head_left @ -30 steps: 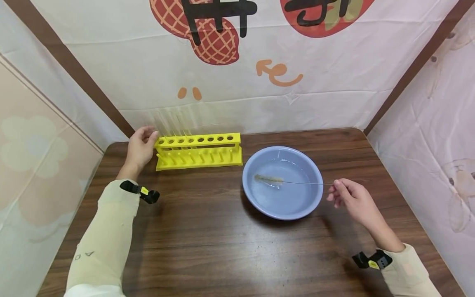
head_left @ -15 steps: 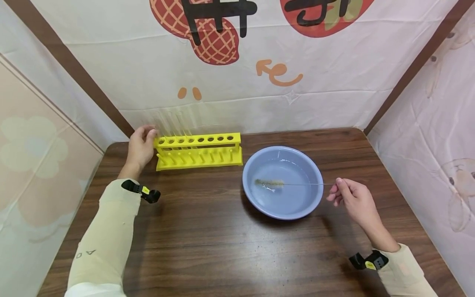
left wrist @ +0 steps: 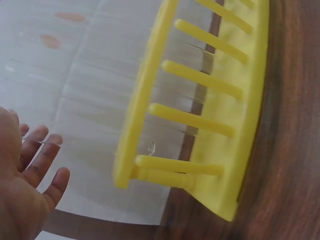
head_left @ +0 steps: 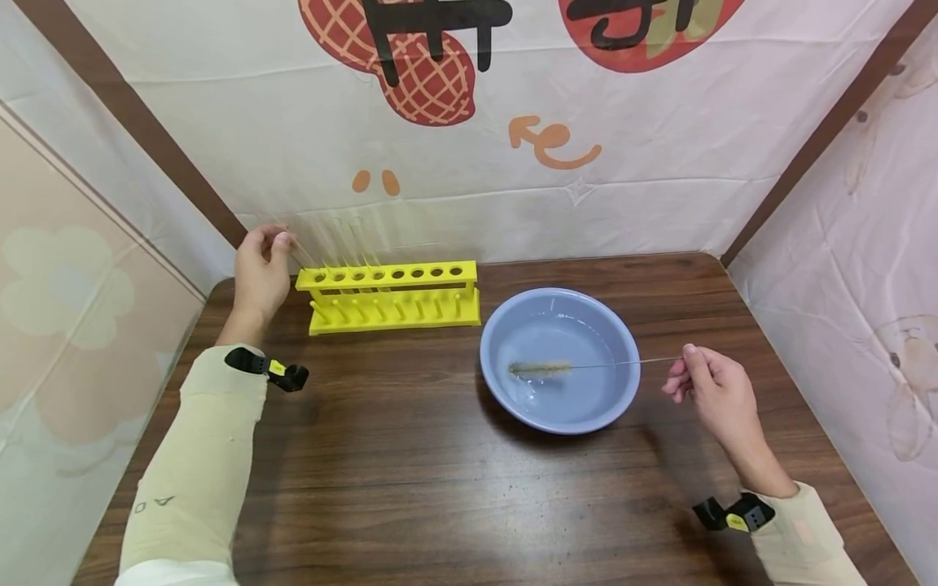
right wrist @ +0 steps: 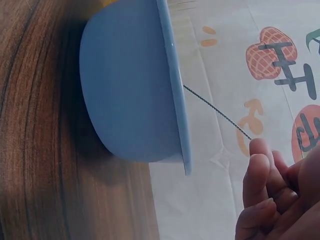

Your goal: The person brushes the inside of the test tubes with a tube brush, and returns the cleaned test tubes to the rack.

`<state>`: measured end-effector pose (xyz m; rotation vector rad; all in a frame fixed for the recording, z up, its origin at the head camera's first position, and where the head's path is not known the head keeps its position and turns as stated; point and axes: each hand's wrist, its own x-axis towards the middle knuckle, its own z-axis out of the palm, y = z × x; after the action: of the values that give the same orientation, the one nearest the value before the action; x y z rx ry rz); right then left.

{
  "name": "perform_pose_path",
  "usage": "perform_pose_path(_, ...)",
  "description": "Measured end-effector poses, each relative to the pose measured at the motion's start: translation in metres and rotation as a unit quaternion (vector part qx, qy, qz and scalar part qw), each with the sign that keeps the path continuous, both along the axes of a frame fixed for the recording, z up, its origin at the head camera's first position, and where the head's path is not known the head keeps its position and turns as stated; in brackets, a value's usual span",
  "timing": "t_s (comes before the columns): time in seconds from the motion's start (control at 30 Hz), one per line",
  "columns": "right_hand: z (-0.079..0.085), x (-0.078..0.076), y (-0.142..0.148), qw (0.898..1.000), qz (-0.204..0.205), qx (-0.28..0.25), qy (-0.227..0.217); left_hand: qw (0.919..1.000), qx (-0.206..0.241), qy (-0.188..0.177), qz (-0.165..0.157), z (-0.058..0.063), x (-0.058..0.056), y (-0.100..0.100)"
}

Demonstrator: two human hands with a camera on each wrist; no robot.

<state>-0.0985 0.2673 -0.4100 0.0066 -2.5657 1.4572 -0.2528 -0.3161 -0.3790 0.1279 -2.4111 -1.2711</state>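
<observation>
Yellow plastic forms the eight-holed test-tube rack (head_left: 396,323); slim clear tubes (head_left: 354,236) stand in its left half, too faint for me to count. I see the left hand (head_left: 262,273) pinching one test tube (head_left: 300,253) at the rack's left end. The right hand (head_left: 721,395) pinches one brush (head_left: 542,369) by its twisted wire, bristles inside one round blue basin (head_left: 558,426) of water.

Tubes (head_left: 357,242) blurred; right wrist view crops basin (right wrist: 131,85).
</observation>
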Motion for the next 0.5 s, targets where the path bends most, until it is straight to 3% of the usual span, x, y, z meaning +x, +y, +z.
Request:
perform_pose_path(0.27, 0.004, -0.001, 0.005, 0.999, -0.030, -0.040, 0.009, 0.9945, 0.036, 0.096, 0.024, 0.013, -0.003, 0.005)
perform_pose_path(0.4, 0.005, -0.001, 0.008, 0.997, -0.046, -0.059, 0.011, 0.9859, 0.053, 0.152, 0.045, 0.019, 0.000, 0.006)
perform_pose_path(0.5, 0.006, -0.002, 0.012, 0.995, -0.049, -0.085, 0.013, 0.9777, 0.084, 0.185, 0.051, 0.028, 0.009, 0.012)
